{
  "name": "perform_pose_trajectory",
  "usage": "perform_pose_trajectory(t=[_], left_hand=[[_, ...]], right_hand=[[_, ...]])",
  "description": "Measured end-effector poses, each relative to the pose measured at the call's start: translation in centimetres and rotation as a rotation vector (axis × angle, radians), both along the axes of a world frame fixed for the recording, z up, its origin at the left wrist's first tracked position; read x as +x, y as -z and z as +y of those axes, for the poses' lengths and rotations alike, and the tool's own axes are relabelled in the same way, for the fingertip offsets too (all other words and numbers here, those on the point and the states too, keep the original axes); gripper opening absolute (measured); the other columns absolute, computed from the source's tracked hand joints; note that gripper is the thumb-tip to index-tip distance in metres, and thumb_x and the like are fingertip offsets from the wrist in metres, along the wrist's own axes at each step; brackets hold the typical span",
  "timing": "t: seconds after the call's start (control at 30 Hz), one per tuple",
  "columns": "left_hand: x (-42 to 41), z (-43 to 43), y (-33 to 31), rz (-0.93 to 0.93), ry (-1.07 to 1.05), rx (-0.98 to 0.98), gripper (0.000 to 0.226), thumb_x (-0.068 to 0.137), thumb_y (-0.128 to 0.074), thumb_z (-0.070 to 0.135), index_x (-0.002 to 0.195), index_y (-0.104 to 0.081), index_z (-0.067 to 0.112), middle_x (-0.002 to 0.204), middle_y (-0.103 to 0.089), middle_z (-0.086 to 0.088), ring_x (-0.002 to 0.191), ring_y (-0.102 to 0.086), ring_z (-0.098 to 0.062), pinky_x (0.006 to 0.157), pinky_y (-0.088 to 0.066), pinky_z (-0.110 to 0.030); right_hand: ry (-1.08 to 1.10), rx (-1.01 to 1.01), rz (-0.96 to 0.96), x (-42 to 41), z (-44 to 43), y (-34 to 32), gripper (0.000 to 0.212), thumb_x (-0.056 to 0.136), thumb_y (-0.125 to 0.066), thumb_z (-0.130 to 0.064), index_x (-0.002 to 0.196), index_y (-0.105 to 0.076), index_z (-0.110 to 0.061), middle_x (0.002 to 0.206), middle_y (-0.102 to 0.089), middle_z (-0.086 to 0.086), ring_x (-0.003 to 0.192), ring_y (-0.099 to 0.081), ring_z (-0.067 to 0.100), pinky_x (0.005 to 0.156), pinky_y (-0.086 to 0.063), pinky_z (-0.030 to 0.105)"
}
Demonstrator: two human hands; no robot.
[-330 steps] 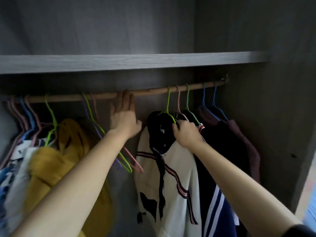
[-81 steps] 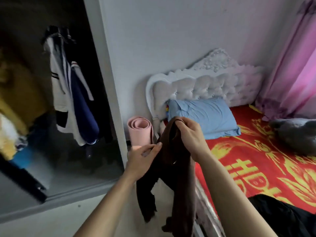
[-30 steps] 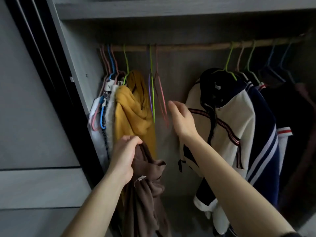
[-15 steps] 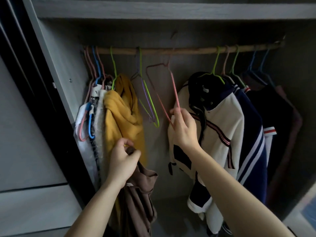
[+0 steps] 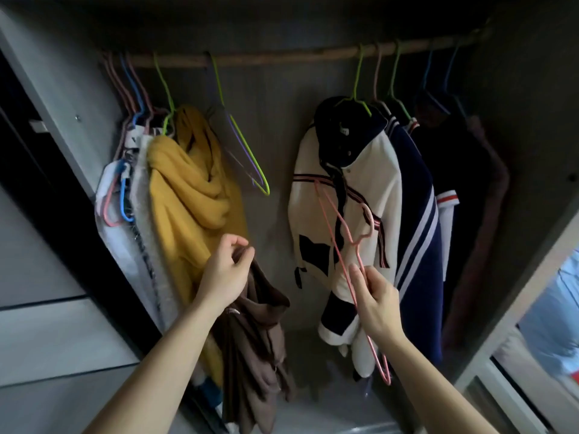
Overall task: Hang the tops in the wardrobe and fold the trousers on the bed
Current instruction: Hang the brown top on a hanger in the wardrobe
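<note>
My left hand (image 5: 226, 270) grips the top of a brown top (image 5: 257, 339), which hangs limp below it in front of the open wardrobe. My right hand (image 5: 374, 300) pinches a pink wire hanger (image 5: 341, 233), off the rail and tilted, its hook pointing up to the right in front of a white and navy jacket (image 5: 369, 195). The wooden rail (image 5: 282, 59) runs across the top. Between the two hands there is a gap of dark wardrobe back.
A yellow garment (image 5: 191, 189) and pale clothes hang at the rail's left end, with empty green and purple hangers (image 5: 247, 151) beside them. Dark tops (image 5: 454, 158) hang at the right. The wardrobe's sliding door frame (image 5: 62, 145) stands left; the bed (image 5: 551, 333) shows at far right.
My right hand has lifted the pink hanger off the rail and brought it down in front of the jacket. My left hand has kept hold of the brown top.
</note>
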State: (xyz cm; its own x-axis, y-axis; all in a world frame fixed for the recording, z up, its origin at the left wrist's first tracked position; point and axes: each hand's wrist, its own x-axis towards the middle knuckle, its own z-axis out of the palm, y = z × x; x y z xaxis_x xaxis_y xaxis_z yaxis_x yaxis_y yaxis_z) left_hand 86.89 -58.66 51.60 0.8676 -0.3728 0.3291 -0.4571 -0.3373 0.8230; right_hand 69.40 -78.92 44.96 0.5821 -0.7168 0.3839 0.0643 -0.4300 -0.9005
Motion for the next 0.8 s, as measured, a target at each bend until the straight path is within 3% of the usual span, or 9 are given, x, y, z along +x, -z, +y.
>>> perform_pose_trajectory(t=[0.13,0.27,0.4,0.5,0.6,0.7,0.8], left_hand=[[-0.1,-0.5,1.0,0.066,0.034,0.109,0.023,0.085,-0.063,0.018,0.102,-0.051,0.029,0.096,-0.063,0.004,0.087,-0.060,-0.016,0.075,-0.045,-0.030],[0.0,-1.0,2.2,-0.020,-0.008,0.172,0.019,0.091,-0.063,0.020,0.108,-0.054,0.019,0.100,-0.066,-0.003,0.095,-0.063,-0.023,0.081,-0.050,-0.037],[1.0,-1.6,2.7,-0.117,-0.012,0.297,0.022,0.097,-0.060,0.020,0.114,-0.061,0.005,0.110,-0.069,-0.014,0.107,-0.063,-0.031,0.086,-0.048,-0.036],[1.6,-1.8,2.8,-0.180,-0.011,0.381,0.026,0.099,-0.056,0.021,0.116,-0.063,0.002,0.111,-0.069,-0.017,0.106,-0.063,-0.036,0.086,-0.047,-0.039],[1.9,-2.0,2.9,-0.218,-0.039,0.403,0.025,0.100,-0.054,0.019,0.115,-0.063,0.001,0.108,-0.069,-0.019,0.101,-0.063,-0.040,0.083,-0.046,-0.042],[2.4,-2.0,2.5,-0.225,-0.073,0.396,0.024,0.100,-0.054,0.016,0.115,-0.062,-0.001,0.108,-0.069,-0.022,0.101,-0.062,-0.043,0.086,-0.047,-0.046],[2.6,-1.7,2.1,-0.196,-0.090,0.361,0.025,0.096,-0.060,0.014,0.118,-0.059,0.000,0.111,-0.068,-0.022,0.107,-0.062,-0.041,0.091,-0.046,-0.044]], right_hand=[[0.087,-0.127,0.172,-3.0,0.0,2.0,0.050,0.095,-0.054,-0.055,0.062,-0.050,-0.019,0.052,-0.052,0.002,0.043,-0.043,0.009,0.044,-0.039,0.040],[0.105,-0.255,0.192,-6.1,0.0,3.2,0.042,0.099,-0.048,-0.050,0.071,-0.056,-0.020,0.048,-0.048,0.000,0.043,-0.047,0.018,0.042,-0.038,0.038],[-0.041,-0.281,0.165,-8.4,0.5,2.8,0.035,0.100,-0.050,-0.047,0.076,-0.060,-0.023,0.049,-0.046,-0.003,0.042,-0.041,0.014,0.041,-0.031,0.025],[-0.092,-0.344,0.192,-9.7,0.7,2.4,0.029,0.102,-0.051,-0.042,0.073,-0.054,-0.039,0.048,-0.049,-0.009,0.040,-0.042,0.011,0.042,-0.029,0.016],[-0.098,-0.353,0.225,-10.6,0.7,2.6,0.032,0.101,-0.049,-0.046,0.074,-0.059,-0.030,0.047,-0.047,-0.001,0.041,-0.045,0.014,0.041,-0.035,0.026],[-0.100,-0.386,0.249,-11.3,0.7,3.0,0.036,0.100,-0.047,-0.047,0.079,-0.063,-0.024,0.048,-0.048,-0.003,0.042,-0.047,0.013,0.043,-0.042,0.034],[-0.140,-0.416,0.259,-11.7,1.0,2.9,0.027,0.101,-0.048,-0.044,0.080,-0.062,-0.034,0.050,-0.050,-0.006,0.044,-0.051,0.014,0.043,-0.040,0.026]])
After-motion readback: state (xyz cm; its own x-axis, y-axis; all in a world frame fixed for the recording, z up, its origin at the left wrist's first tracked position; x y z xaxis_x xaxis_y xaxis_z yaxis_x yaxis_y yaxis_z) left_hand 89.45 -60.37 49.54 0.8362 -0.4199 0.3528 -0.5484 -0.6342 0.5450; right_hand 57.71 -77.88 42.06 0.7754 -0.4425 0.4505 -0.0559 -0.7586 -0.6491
